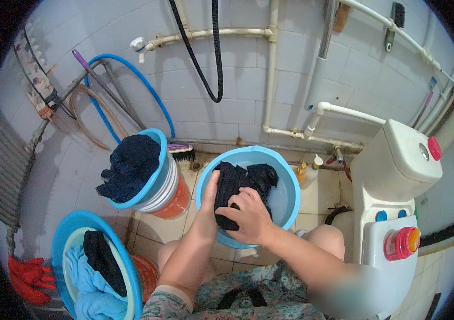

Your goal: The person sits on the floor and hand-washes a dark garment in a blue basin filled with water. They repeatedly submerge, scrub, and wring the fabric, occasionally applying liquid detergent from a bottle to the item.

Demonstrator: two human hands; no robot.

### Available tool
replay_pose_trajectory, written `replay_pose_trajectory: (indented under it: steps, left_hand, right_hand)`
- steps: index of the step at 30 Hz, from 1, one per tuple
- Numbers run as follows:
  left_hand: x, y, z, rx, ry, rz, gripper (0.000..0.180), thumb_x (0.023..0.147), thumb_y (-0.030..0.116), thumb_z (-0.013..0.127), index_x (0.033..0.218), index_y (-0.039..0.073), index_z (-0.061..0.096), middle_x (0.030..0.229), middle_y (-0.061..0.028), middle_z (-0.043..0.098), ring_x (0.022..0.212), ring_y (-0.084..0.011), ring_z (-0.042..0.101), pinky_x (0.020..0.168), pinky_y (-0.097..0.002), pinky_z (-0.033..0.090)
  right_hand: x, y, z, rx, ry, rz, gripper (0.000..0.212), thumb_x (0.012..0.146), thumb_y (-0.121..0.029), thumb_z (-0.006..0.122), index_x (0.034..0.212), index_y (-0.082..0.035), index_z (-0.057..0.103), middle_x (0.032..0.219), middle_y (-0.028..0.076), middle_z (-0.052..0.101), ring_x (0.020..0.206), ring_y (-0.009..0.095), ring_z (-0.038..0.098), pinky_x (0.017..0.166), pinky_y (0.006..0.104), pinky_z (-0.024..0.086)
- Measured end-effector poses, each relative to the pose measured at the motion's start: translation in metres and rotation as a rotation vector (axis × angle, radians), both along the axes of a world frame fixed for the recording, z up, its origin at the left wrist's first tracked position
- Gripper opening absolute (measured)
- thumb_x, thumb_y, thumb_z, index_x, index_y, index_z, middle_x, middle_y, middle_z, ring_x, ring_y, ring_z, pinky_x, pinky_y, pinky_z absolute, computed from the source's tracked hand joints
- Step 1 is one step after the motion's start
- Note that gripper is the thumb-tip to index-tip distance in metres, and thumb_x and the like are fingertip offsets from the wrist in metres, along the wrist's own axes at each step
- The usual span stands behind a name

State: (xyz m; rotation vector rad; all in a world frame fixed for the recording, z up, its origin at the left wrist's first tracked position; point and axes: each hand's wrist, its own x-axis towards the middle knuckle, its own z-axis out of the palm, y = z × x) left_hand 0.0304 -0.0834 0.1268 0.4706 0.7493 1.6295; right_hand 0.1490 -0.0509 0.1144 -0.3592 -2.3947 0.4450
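A black wet garment [229, 181] is bunched up over a light blue basin [292, 192] of cloudy water. My left hand [209, 202] grips its left side, thumb up along the cloth and the other fingers hidden. From the right, my right hand [249, 215] curls its fingers over the front of the bundle, closed on the fabric. Part of the dark cloth spreads toward the right of the basin, over the water. Both forearms reach in from the lower edge.
Left of the basin, dark clothes [133, 165] fill a blue basin atop a bucket [173, 197]. Nearer, another basin holds a light blue cloth [88, 282]. Pump bottles [312, 169] stand right of my basin. A white toilet [392, 160] carries a red-lidded jar [402, 244].
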Motion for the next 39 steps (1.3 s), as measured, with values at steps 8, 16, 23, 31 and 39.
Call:
replay_pose_trajectory:
  steps: [8, 16, 23, 31, 39]
  left_hand:
    - [0.025, 0.037, -0.062, -0.183, -0.152, 0.152, 0.031, 0.087, 0.027, 0.049, 0.111, 0.008, 0.055, 0.107, -0.01, 0.06, 0.097, -0.0257, 0.058, 0.087, -0.0414, 0.046]
    - [0.022, 0.036, -0.057, -0.329, -0.153, 0.066, 0.033, 0.09, 0.034, 0.048, 0.11, 0.008, 0.054, 0.103, -0.0077, 0.06, 0.092, -0.0218, 0.059, 0.081, -0.0372, 0.049]
    - [-0.039, 0.035, -0.036, -0.047, -0.151, 0.103, 0.035, 0.08, 0.03, 0.055, 0.105, 0.006, 0.06, 0.102, -0.0111, 0.064, 0.091, -0.0272, 0.061, 0.083, -0.0405, 0.049]
    - [-0.063, 0.04, -0.021, 0.087, -0.328, 0.042, 0.034, 0.087, 0.033, 0.052, 0.102, 0.003, 0.059, 0.097, -0.012, 0.063, 0.093, -0.0255, 0.06, 0.087, -0.0391, 0.047]
    - [-0.044, 0.046, -0.039, -0.105, 0.237, 0.019, 0.012, 0.084, 0.017, 0.059, 0.089, 0.006, 0.059, 0.088, -0.0064, 0.062, 0.084, -0.0178, 0.06, 0.076, -0.0301, 0.048]
  right_hand:
    - [-0.007, 0.067, -0.009, -0.598, 0.071, -0.688, 0.035, 0.069, -0.041, 0.07, 0.074, -0.007, 0.064, 0.074, 0.013, 0.062, 0.074, 0.033, 0.057, 0.071, 0.0422, 0.042]
    - [-0.013, 0.05, -0.017, -0.328, 0.107, -0.664, 0.039, 0.071, -0.042, 0.07, 0.073, -0.003, 0.064, 0.081, 0.011, 0.063, 0.083, 0.031, 0.056, 0.08, 0.04, 0.039]
    - [0.003, 0.058, -0.029, -1.821, 0.406, -0.021, 0.055, 0.088, -0.034, 0.06, 0.128, -0.006, 0.036, 0.108, 0.012, 0.057, 0.085, 0.023, 0.062, 0.076, 0.0375, 0.05]
    - [0.015, 0.051, -0.043, -1.854, 0.238, 0.164, 0.06, 0.078, -0.003, 0.067, 0.13, -0.008, 0.039, 0.095, 0.011, 0.062, 0.073, 0.017, 0.059, 0.07, 0.0324, 0.05]
    - [0.005, 0.05, -0.024, -0.71, 0.303, -0.226, 0.041, 0.067, -0.026, 0.079, 0.099, -0.007, 0.06, 0.091, 0.008, 0.06, 0.086, 0.027, 0.06, 0.077, 0.0343, 0.048]
